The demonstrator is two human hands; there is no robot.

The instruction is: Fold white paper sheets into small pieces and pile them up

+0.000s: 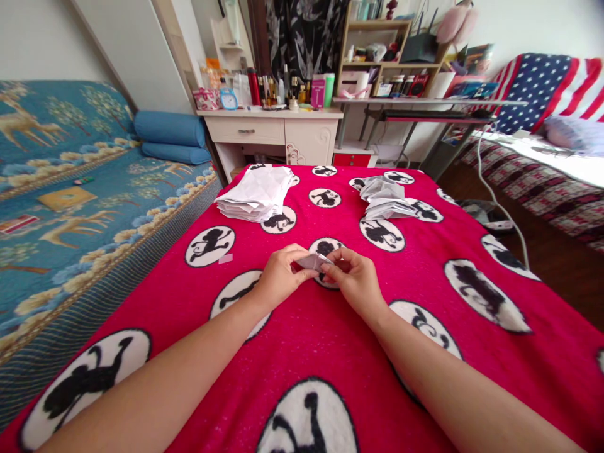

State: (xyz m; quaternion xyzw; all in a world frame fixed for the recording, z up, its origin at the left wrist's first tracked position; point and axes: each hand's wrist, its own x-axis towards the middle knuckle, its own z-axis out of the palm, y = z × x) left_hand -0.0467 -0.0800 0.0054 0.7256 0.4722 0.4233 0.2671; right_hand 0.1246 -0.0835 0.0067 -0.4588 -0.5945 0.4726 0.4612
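With twelve straight ahead of the person, a plush red cloth (330, 343) spreads across the foreground, its fuzzy nap printed with white ovals bearing black silhouettes. At ten o'clock stretches a sofa (101, 189) in blue fabric patterned with deer and trees, its front edge ribbed. A flat-faced white dresser (311, 139) stands just short of twelve, one door carved with scrolls.

On the cloth, between eleven and twelve, sits a thick stack (259, 190) of thin white sheets, creased and uneven at the edges. Between twelve and one lies a looser pile (387, 200) of folded, crumpled greyish-white sheets.

Nearer, at twelve, the left hand (277, 278) and right hand (359, 282) meet, each closed in a pinch between thumb and fingers on opposite ends of a small folded paper (310, 260), grey-white and angular, held above the cloth. Smallest is a pale, flat, rectangular scrap (226, 258) at eleven, its material unclear.
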